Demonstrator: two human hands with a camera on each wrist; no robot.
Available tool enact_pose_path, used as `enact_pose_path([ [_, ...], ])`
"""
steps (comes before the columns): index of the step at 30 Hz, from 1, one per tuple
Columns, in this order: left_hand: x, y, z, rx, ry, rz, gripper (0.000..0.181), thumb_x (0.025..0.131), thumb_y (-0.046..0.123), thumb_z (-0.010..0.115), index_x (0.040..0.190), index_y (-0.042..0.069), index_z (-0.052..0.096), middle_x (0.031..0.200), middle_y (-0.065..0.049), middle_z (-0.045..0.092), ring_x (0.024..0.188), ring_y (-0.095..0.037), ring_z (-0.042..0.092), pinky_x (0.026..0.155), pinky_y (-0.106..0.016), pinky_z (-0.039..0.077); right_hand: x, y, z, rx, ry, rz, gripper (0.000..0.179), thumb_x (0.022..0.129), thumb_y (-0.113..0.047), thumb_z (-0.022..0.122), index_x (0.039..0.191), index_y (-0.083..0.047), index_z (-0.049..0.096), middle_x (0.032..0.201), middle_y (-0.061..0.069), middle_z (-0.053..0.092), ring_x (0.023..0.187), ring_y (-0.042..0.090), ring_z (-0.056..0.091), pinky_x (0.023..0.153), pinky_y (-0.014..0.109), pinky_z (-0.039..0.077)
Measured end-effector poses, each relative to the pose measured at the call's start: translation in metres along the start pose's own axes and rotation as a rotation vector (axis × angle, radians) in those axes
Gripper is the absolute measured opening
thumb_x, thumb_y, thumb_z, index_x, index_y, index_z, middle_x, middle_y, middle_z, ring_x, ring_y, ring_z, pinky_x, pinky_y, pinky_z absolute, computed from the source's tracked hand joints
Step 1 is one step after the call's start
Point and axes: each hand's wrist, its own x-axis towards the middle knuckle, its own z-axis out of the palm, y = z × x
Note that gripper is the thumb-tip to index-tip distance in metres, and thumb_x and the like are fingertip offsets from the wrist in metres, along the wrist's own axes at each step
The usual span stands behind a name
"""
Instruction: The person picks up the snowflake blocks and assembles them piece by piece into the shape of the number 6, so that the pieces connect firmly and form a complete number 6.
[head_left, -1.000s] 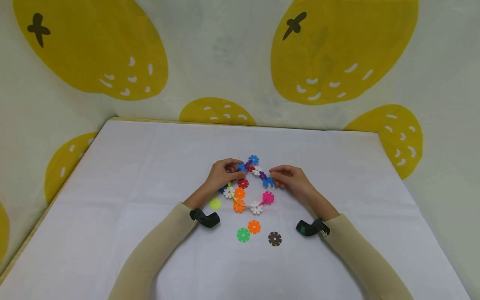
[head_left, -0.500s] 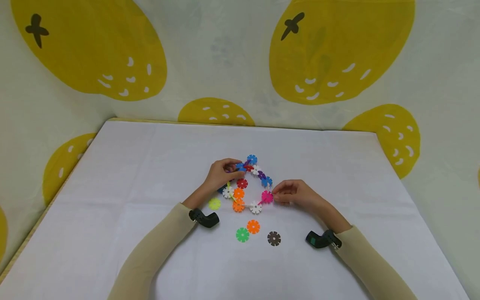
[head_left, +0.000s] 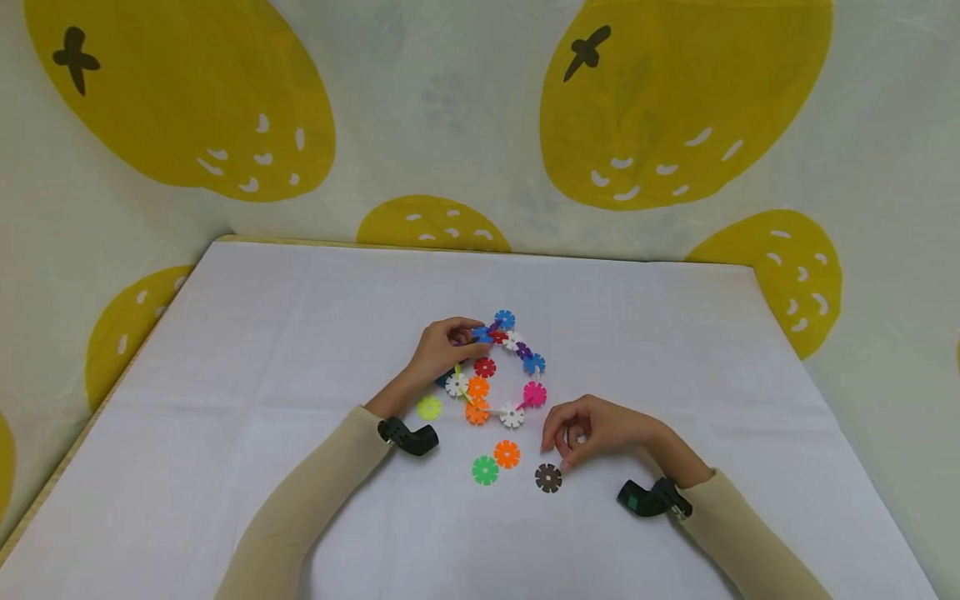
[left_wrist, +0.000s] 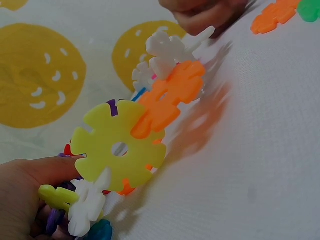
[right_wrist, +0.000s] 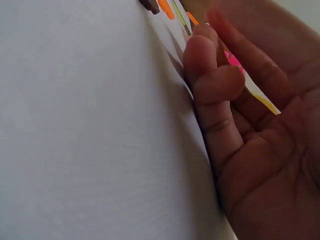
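Slotted plastic snowflake discs in many colours are joined into a ring, with a pink disc [head_left: 535, 394] and a white disc [head_left: 512, 415] along its near right side. My left hand [head_left: 444, 348] pinches the ring's far left part by a blue disc [head_left: 482, 334]. In the left wrist view a large yellow disc [left_wrist: 120, 155] is linked with an orange disc [left_wrist: 175, 95]; the left fingertips are partly hidden. My right hand [head_left: 600, 429] hovers low over the cloth with bent fingers, its thumb tip beside a loose brown disc [head_left: 548, 478]. Nothing shows between those fingers.
Loose green [head_left: 485, 470] and orange [head_left: 507, 454] discs lie in front of the ring. A yellow-green disc [head_left: 430, 407] lies by the left wrist. White cloth [head_left: 300, 317] covers the table, with a lemon-patterned curtain [head_left: 435, 108] behind.
My right hand has come from the ring's blue disc on the right, past the pink disc, nearer to me and down to the brown disc. The left hand stays in place.
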Motion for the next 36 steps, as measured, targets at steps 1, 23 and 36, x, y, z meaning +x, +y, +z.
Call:
enact_pose_path([
  [1,0.000,0.000,0.000,0.001,0.001,-0.001,0.039,0.083,0.020,0.079,0.117,0.004,0.069,0.089,-0.007,0.060,0.081,-0.018,0.052,0.073,-0.022,0.045,0.000,-0.001,0.001,-0.012,-0.022,-0.003,0.026,0.082,-0.007,0.078,0.106,-0.004,0.070,0.102,0.012,0.065,0.079,0.017,0.060,0.063,0.019,0.049],
  [23,-0.001,0.002,0.000,0.024,0.000,0.001,0.041,0.084,0.019,0.079,0.120,0.004,0.067,0.089,-0.007,0.059,0.080,-0.018,0.052,0.072,-0.022,0.045,0.011,-0.006,0.010,-0.255,-0.060,-0.100,0.030,0.085,-0.014,0.076,0.113,-0.006,0.072,0.112,0.007,0.057,0.065,0.005,0.048,0.057,0.018,0.045],
  [36,-0.002,0.000,-0.001,0.024,-0.022,0.013,0.039,0.085,0.020,0.078,0.120,0.006,0.068,0.088,-0.006,0.056,0.081,-0.018,0.050,0.072,-0.023,0.043,0.010,-0.007,0.006,-0.138,-0.044,-0.031,0.020,0.085,-0.012,0.077,0.101,-0.008,0.067,0.082,0.008,0.062,0.065,0.019,0.054,0.058,0.020,0.047],
])
